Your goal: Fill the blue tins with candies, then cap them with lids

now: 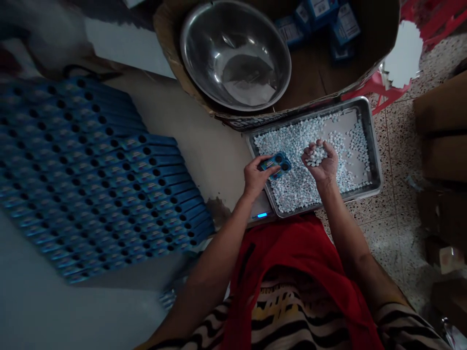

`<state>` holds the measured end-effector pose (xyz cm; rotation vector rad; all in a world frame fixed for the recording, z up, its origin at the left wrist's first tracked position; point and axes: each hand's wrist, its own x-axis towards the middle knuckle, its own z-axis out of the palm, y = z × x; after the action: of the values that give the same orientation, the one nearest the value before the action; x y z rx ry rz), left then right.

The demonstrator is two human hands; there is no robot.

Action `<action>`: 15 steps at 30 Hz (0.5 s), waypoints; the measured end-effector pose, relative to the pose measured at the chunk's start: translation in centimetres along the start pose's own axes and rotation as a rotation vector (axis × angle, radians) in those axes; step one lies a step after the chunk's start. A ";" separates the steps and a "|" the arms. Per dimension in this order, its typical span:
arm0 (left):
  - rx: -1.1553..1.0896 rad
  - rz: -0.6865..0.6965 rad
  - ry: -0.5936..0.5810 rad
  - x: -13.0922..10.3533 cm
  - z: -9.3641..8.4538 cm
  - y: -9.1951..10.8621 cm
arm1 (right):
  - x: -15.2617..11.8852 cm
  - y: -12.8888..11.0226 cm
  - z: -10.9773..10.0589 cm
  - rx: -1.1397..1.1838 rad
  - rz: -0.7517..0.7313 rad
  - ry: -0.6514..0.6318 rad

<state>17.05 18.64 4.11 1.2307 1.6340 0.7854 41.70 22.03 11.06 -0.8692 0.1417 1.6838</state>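
Blue container (pixel 274 166) with dark round holes, pinched by left hand (pixel 257 176), right hand (pixel 322 161) cupped around pale pellets (pixel 316 156).

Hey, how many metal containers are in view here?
2. One is the round bowl at the left end of the open cardboard box; the other is the rectangular tray of white pieces beneath the right hand. More could be hidden.
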 end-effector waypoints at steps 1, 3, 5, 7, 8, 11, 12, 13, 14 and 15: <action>-0.040 0.003 -0.022 0.2 -0.2 -0.4 | 0.0 0.1 0.0 0.030 0.012 0.032; -0.111 0.030 -0.085 0.6 -1.0 -1.3 | -0.1 0.1 0.1 0.090 0.042 0.081; -0.183 0.059 -0.172 1.0 -1.8 -1.9 | -0.2 0.0 -0.1 0.131 0.078 0.112; -0.262 0.055 -0.258 1.4 -2.6 -2.1 | -0.2 -0.1 -0.4 0.149 0.095 0.142; -0.290 0.045 -0.290 1.6 -2.8 -2.1 | -0.3 -0.2 -0.5 0.156 0.099 0.156; -0.286 0.024 -0.313 2.5 -2.9 -1.5 | -0.3 -0.2 -0.9 0.194 0.114 0.189; -0.246 0.034 -0.300 2.7 -2.8 -1.2 | -0.2 -0.1 -1.0 0.207 0.120 0.194; -0.190 0.059 -0.274 3.0 -2.6 -0.8 | -0.2 0.0 -1.0 0.215 0.125 0.195; -0.120 0.098 -0.241 3.2 -2.5 -0.6 | 0.0 0.0 -0.9 0.218 0.125 0.193; -0.040 0.149 -0.209 3.4 -2.3 -0.3 | 0.1 0.1 -0.9 0.215 0.121 0.186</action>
<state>14.49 21.84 3.72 1.3701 1.3643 0.7498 41.98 21.62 10.34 -0.8663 0.5021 1.6608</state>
